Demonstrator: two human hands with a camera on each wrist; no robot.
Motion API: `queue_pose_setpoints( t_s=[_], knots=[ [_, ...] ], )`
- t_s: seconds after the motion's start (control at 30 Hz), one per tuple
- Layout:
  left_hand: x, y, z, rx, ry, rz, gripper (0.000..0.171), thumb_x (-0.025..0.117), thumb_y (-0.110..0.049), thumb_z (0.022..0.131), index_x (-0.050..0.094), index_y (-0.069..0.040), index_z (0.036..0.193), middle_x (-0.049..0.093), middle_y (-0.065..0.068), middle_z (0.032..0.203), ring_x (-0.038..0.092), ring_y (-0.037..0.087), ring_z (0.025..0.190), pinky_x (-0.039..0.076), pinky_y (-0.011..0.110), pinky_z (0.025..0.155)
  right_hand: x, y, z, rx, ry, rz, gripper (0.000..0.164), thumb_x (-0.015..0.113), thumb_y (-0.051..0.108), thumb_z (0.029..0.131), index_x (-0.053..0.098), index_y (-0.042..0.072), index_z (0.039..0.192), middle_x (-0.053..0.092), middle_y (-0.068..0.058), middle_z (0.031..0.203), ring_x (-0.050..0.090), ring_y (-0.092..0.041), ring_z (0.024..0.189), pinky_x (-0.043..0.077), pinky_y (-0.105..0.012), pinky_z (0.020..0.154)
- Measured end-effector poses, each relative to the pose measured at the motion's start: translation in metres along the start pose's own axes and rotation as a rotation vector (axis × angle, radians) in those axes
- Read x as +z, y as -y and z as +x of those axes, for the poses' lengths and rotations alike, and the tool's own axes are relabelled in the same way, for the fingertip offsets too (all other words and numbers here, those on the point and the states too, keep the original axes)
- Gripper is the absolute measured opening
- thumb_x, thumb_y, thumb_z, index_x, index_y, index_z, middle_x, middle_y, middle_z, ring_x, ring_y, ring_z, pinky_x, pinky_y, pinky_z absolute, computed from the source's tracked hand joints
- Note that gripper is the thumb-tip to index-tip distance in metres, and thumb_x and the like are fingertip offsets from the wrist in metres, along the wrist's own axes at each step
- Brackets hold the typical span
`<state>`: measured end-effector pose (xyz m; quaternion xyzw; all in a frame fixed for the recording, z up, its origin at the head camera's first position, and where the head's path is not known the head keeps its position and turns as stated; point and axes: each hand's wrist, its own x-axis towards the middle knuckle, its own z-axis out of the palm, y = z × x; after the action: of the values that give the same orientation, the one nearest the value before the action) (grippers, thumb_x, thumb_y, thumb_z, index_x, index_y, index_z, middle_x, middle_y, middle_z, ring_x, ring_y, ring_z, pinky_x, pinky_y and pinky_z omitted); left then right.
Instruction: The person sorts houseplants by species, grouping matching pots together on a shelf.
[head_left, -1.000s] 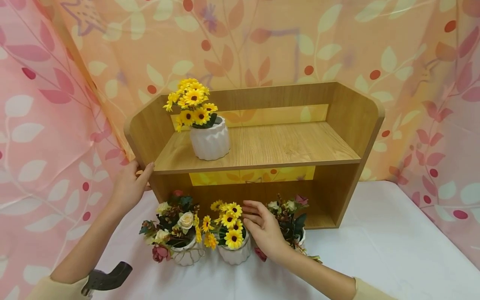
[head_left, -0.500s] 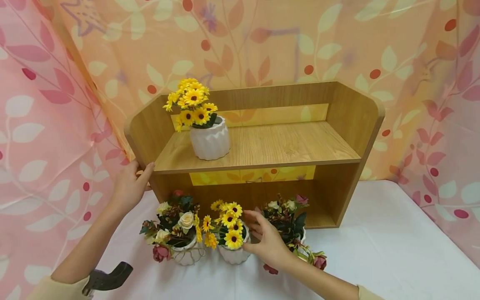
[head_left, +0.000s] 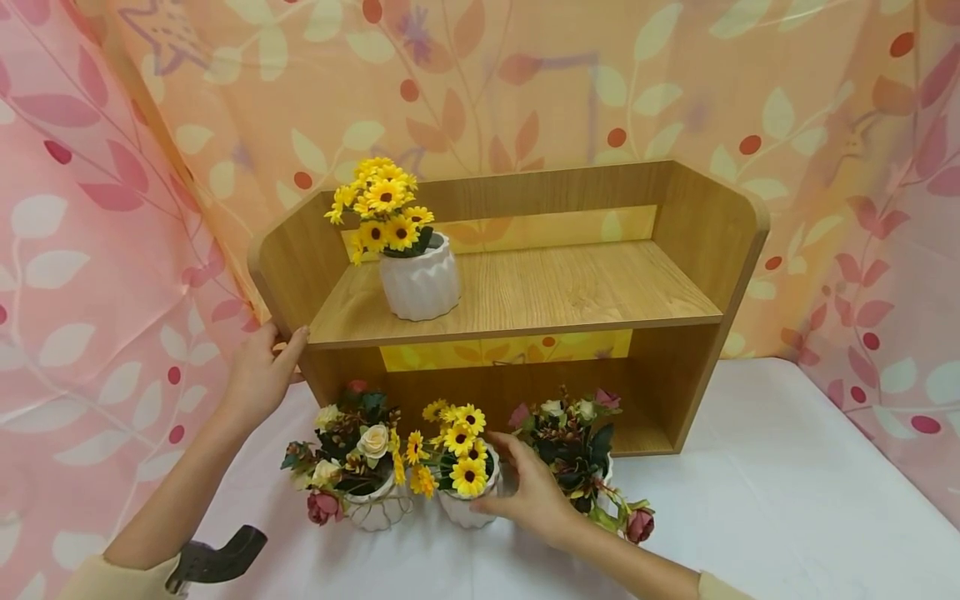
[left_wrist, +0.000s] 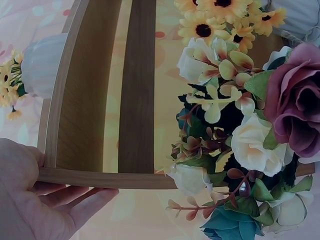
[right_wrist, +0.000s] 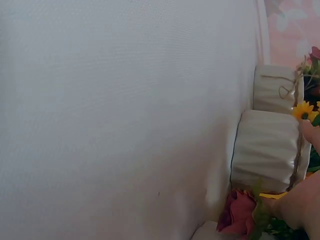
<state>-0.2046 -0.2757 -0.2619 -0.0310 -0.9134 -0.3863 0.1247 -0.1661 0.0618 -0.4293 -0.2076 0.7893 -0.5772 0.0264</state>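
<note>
My left hand (head_left: 258,379) grips the left side panel of a two-tier wooden shelf (head_left: 585,283). In the left wrist view its fingers (left_wrist: 92,202) reach round the panel's edge. My right hand (head_left: 536,500) is at the right side of a white flowerpot (head_left: 461,510) with yellow daisy-like flowers (head_left: 467,477), standing on the table before the shelf. The thumb lies over the pot's front near the rim, the fingers go behind it. The right wrist view shows the thumb (right_wrist: 310,132) at the rim of that pot (right_wrist: 267,150), and part of the hand is out of frame.
Another pot of yellow flowers (head_left: 420,283) stands on the upper tier at left. Pots of mixed roses flank the middle pot, one at left (head_left: 375,508) and one at right (head_left: 573,450). A black curved device (head_left: 221,557) is at the left wrist. Patterned cloth (head_left: 480,83) hangs behind.
My right hand has lowered and its thumb has come onto the front of the middle pot, while its fingers have dropped behind the rim. The left hand keeps its grip on the shelf.
</note>
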Motion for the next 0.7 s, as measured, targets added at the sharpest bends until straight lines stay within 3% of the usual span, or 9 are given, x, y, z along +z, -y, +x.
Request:
queue_pose_setpoints(
  t_s=[0.3,0.5,0.7],
  knots=[
    [0.0,0.001,0.0,-0.008,-0.001,0.01,0.068,0.039,-0.041,0.114,0.035,0.016,0.153,0.049,0.04,0.147,0.056,0.058,0.131,0.062,0.044,0.086,0.008,-0.008,0.005,0.047,-0.008,-0.031,0.094,0.098,0.012,0.073,0.048,0.005,0.152,0.053,-0.023,0.149,0.047,-0.049,0.138,0.037,-0.074,0.114],
    [0.0,0.001,-0.001,-0.013,0.009,0.013,0.07,0.039,-0.042,0.114,0.032,0.015,0.155,0.048,0.04,0.149,0.054,0.059,0.133,0.061,0.047,0.087,0.011,-0.014,0.009,0.04,0.027,0.015,0.099,0.098,0.009,0.07,0.044,0.003,0.154,0.057,-0.023,0.146,0.055,-0.046,0.133,0.044,-0.068,0.113],
    [0.0,0.0,-0.001,-0.013,0.01,0.002,0.07,0.038,-0.042,0.114,0.032,0.015,0.154,0.047,0.04,0.15,0.053,0.059,0.134,0.06,0.047,0.088,0.013,-0.02,0.009,0.027,0.055,0.022,0.107,0.098,0.009,0.067,0.041,0.01,0.157,0.052,-0.019,0.149,0.047,-0.043,0.135,0.039,-0.068,0.113]
  ],
)
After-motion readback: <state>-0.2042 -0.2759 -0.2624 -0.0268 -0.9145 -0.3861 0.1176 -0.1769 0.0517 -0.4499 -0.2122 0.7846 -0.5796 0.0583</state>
